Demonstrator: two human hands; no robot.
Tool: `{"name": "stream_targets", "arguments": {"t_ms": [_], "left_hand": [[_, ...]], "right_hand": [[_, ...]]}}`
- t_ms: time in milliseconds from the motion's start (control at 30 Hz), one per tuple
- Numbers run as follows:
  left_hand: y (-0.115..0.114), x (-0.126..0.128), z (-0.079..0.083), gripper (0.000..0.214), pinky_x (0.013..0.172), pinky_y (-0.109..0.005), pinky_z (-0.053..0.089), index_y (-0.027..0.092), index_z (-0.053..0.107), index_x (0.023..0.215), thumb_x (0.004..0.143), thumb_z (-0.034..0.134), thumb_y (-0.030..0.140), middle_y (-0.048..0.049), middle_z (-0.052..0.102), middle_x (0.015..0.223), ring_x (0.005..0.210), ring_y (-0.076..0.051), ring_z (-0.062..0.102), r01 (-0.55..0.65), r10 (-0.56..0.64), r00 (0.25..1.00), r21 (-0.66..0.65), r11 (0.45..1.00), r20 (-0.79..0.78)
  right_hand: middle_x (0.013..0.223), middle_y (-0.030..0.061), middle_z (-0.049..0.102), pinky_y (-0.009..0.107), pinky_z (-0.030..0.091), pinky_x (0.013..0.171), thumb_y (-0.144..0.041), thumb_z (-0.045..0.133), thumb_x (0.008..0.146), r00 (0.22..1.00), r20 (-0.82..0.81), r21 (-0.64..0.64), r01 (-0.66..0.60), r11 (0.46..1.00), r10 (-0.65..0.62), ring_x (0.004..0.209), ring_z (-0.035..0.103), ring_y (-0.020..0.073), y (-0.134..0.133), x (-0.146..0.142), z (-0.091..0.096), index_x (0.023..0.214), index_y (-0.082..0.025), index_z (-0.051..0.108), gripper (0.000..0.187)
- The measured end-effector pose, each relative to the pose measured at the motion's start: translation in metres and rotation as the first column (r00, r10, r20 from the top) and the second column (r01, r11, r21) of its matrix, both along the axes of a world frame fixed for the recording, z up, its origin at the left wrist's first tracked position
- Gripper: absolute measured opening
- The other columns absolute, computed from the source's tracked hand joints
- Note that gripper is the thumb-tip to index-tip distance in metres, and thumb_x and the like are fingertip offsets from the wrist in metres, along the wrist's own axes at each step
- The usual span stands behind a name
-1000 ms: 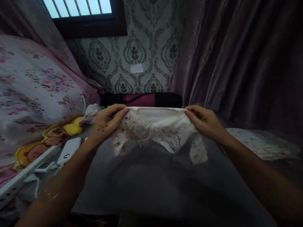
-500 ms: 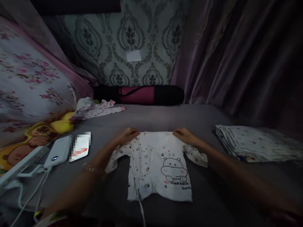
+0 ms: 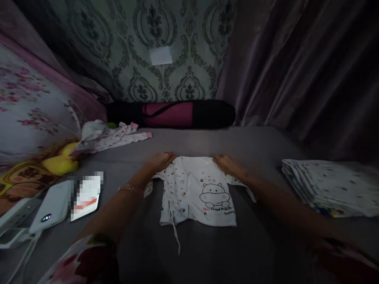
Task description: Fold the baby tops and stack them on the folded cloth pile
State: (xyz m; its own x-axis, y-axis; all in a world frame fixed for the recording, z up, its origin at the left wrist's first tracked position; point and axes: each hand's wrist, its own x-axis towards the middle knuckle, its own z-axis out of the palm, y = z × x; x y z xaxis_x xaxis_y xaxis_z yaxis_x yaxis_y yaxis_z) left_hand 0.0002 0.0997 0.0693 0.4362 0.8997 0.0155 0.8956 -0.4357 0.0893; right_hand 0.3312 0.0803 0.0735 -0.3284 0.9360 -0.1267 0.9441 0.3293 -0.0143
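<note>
A small white baby shirt with a cartoon hippo print lies flat on the grey bed sheet, front up, a tie string trailing from its hem. My left hand rests on the shirt's left shoulder with fingers curled over the fabric edge. My right hand lies on the right shoulder, fingers pressed on the cloth. Both sleeves stick out sideways under my forearms.
A stack of folded printed cloths sits at the right. Another small garment lies at the back left near a yellow toy. A white power bank and a card lie at left. A black-and-pink rolled bag lines the wall.
A second ago both hands held the shirt up by its shoulders. It has since been laid flat on the sheet, and the hands stay at its shoulders.
</note>
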Motion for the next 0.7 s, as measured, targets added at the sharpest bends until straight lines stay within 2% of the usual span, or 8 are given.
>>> {"name": "stream_targets", "arguments": {"t_ms": [133, 333, 433, 600, 700], "left_hand": [[0.03, -0.001, -0.005, 0.046, 0.076, -0.03, 0.045, 0.019, 0.061, 0.1, 0.099, 0.024, 0.047, -0.0102, 0.071, 0.093, 0.088, -0.022, 0.067, 0.024, -0.023, 0.999, 0.013, 1.0, -0.037], [0.063, 0.005, 0.002, 0.045, 0.074, -0.029, 0.045, 0.019, 0.061, 0.1, 0.098, 0.026, 0.047, -0.0108, 0.071, 0.094, 0.09, -0.023, 0.067, -0.066, 0.066, 0.998, -0.015, 0.998, -0.017], [0.07, 0.009, 0.003, 0.042, 0.073, -0.029, 0.044, 0.017, 0.061, 0.099, 0.097, 0.03, 0.046, -0.0114, 0.071, 0.095, 0.09, -0.024, 0.066, -0.132, 0.132, 0.991, -0.04, 0.99, -0.004], [0.069, 0.017, -0.001, 0.05, 0.065, -0.027, 0.043, 0.016, 0.062, 0.098, 0.089, 0.04, 0.061, -0.0083, 0.071, 0.087, 0.079, -0.022, 0.065, -0.169, 0.193, 0.971, -0.163, 0.972, 0.143], [0.071, 0.024, -0.008, 0.045, 0.066, -0.026, 0.043, 0.017, 0.061, 0.103, 0.09, 0.042, 0.056, -0.0088, 0.071, 0.091, 0.083, -0.021, 0.065, -0.24, 0.264, 0.955, -0.165, 0.957, 0.138]], "right_hand": [[0.11, 0.0147, 0.069, 0.036, 0.045, 0.083, -0.04, 0.024, 0.102, 0.999, 0.027, -0.005, -0.023, 1.0, 0.023, 0.1, 0.066, 0.0279, 0.027, -0.003, -0.002, 0.122, -0.018, 0.054, 0.042], [0.109, 0.0154, 0.068, 0.035, 0.044, 0.084, -0.038, 0.028, 0.102, 1.0, 0.001, 0.03, 0.022, 0.999, -0.022, 0.101, 0.065, 0.027, 0.068, -0.005, -0.008, 0.121, -0.015, 0.055, 0.04], [0.115, 0.0143, 0.066, 0.031, 0.043, 0.086, -0.034, 0.035, 0.1, 0.995, -0.086, 0.046, 0.064, 0.997, -0.06, 0.106, 0.062, 0.0245, 0.079, -0.009, -0.009, 0.114, -0.015, 0.06, 0.034], [0.123, 0.0113, 0.062, 0.027, 0.038, 0.097, -0.033, 0.05, 0.094, 0.97, -0.242, 0.066, -0.015, 0.998, 0.031, 0.116, 0.054, 0.0214, 0.086, -0.028, -0.013, 0.116, -0.016, 0.061, 0.03], [0.119, 0.0113, 0.064, 0.028, 0.039, 0.096, -0.032, 0.048, 0.095, 0.966, -0.256, 0.081, 0.052, 0.995, -0.029, 0.113, 0.056, 0.0219, 0.088, -0.043, -0.02, 0.112, -0.016, 0.062, 0.027]]}}
